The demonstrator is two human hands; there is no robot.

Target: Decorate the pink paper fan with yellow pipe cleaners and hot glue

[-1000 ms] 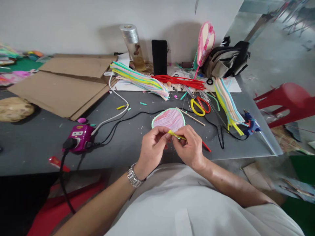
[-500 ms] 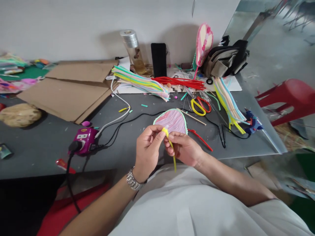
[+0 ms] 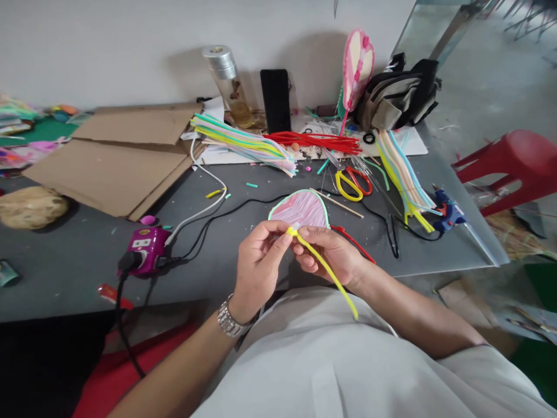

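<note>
Between my two hands is a yellow pipe cleaner point(image 3: 333, 276), its upper end bunched at the fingertips and its long tail slanting down to the right over my right hand. My left hand point(image 3: 260, 255), with a metal watch at the wrist, pinches the bunched end. The thumb and fingers of my right hand point(image 3: 326, 252) close on the pipe cleaner just beside it. A small whitish bit shows at the bunch; what it is I cannot tell. Right behind the fingertips lies a pink, green-edged fan-shaped piece point(image 3: 300, 208), its lower part hidden by my hands.
Yellow-and-red-handled scissors point(image 3: 350, 184), a thin wooden stick point(image 3: 337, 203) and a blue glue gun point(image 3: 450, 215) lie to the right. Bundles of pipe cleaners point(image 3: 243, 142) lie behind. A purple power adapter point(image 3: 145, 249) with cords and folded cardboard point(image 3: 104, 168) are at the left.
The yellow pipe cleaner's tail has swung from hanging straight down to slanting out to the right. Both hands stay together, and the view has shifted slightly.
</note>
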